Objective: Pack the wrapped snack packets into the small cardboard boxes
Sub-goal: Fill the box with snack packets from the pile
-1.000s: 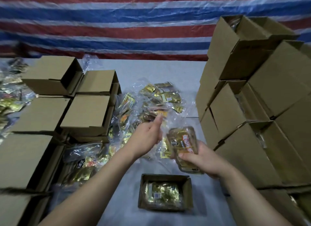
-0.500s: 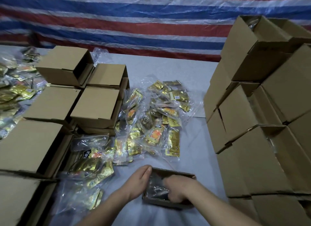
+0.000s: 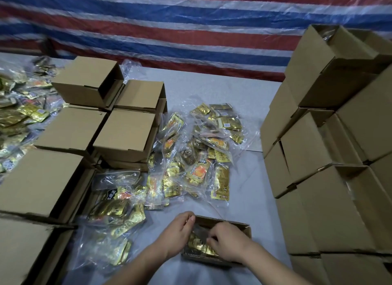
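A small open cardboard box (image 3: pixel 244 228) sits on the table close in front of me, with gold wrapped snack packets (image 3: pixel 198 245) inside it. My left hand (image 3: pixel 177 235) lies against the box's left wall, its fingers fairly straight and reaching to the far-left corner. My right hand (image 3: pixel 228 241) is down inside the box with fingers curled on the clear bag of packets there. More bagged gold packets (image 3: pixel 197 155) are spread over the table just beyond the box.
Stacked brown boxes (image 3: pixel 331 149) rise on the right. Several more boxes (image 3: pixel 127 132) stand on the left, with loose packets (image 3: pixel 19 119) at the far left and a bag pile (image 3: pixel 114 212) beside them. A striped tarpaulin (image 3: pixel 191 26) hangs behind the grey table (image 3: pixel 250 200).
One second ago my right hand held a packet bag above the table and my left hand was raised. Both hands came down to the box, and the bag now lies inside it.
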`<state>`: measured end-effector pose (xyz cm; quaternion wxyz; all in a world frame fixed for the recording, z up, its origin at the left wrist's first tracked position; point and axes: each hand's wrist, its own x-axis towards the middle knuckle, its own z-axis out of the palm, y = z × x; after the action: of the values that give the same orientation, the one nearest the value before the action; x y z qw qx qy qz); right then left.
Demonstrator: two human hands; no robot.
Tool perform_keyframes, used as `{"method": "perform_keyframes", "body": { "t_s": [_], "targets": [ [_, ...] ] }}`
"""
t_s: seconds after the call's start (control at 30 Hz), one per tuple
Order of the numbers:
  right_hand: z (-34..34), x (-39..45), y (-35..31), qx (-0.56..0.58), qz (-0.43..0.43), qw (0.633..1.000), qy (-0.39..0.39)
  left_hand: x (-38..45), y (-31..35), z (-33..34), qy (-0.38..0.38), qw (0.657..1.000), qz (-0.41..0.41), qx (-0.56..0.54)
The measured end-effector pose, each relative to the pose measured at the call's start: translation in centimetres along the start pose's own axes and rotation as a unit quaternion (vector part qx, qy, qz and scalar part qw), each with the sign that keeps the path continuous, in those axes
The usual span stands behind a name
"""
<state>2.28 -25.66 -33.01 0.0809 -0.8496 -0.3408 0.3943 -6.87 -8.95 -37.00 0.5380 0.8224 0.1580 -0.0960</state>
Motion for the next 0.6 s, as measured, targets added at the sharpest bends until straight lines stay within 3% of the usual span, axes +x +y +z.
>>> {"method": "perform_keyframes", "body": {
  "t_s": [0.2, 0.3, 0.47, 0.6],
  "targets": [
    [2.6, 1.6, -0.5, 0.057, 0.125, 0.977, -0.164, -0.3, -0.1, 0.2, -0.006, 1.0, -0.001, 0.018],
    [3.3, 1.4, -0.4, 0.066, 0.124, 0.973, -0.182, -0.5, -0.2, 0.3, -0.006, 1.0, -0.005, 0.025],
    [1.3, -0.3, 0.2, 0.079, 0.074, 0.993, -0.044, 0.1, 0.4, 0.1, 0.002, 0.999, -0.043, 0.01],
    [-2.2, -1.8, 0.8, 0.03, 0.007, 0.979, 0.203, 1.0, 1.3, -0.2, 0.001, 0.996, -0.087, -0.02]
  ]
}}
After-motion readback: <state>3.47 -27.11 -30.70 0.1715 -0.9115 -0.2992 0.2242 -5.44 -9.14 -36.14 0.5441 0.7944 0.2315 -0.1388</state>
